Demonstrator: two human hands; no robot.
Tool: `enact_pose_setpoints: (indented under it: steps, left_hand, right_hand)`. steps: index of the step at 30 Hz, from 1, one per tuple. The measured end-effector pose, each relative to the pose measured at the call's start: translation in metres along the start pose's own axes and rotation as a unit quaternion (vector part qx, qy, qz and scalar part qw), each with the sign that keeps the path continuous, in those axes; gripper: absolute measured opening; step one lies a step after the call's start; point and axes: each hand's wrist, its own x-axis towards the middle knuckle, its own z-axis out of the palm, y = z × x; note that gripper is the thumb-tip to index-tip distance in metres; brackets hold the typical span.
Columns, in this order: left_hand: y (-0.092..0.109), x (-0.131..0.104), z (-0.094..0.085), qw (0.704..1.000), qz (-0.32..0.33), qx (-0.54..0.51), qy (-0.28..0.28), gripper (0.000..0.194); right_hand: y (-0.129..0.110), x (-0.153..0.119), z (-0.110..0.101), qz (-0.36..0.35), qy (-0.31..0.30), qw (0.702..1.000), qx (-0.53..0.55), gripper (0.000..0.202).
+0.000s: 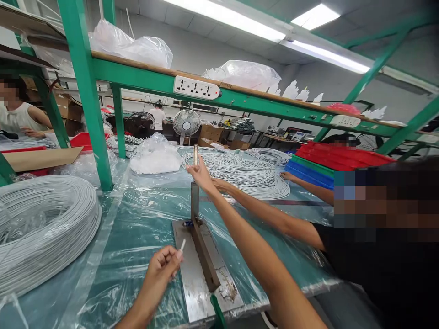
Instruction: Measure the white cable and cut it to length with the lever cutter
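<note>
My left hand (161,267) is closed, pinching a short white tube-like piece (183,245) between thumb and fingertips. It hovers at the left edge of a metal base plate (192,292). On this plate sit a long metal bar (204,258), a small blue spring (188,224) and an upright metal post (195,201). My right hand (201,176) is raised at the top of the post, with its fingers closed around a thin, shiny upright strip (195,155). Whether strip and post are joined is hidden by the hand. A green handle (217,310) shows at the plate's near end.
A large coil of pale cable (51,228) lies left; looser cable coils (236,171) lie beyond my right hand. A co-worker's arm (270,212) reaches in from the right, behind mine. Green shelf framing (89,100) stands over the plastic-covered table (137,228). Red and blue bins (312,171) sit right.
</note>
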Motion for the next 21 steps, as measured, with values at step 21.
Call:
enact_pose_setpoints:
  steps: [21]
  left_hand:
    - [0.060,-0.025,-0.002,0.967,0.105,0.226,-0.043,0.036]
  right_hand:
    - [0.044,-0.262,0.058,0.103,-0.151,0.940,0.287,0.047]
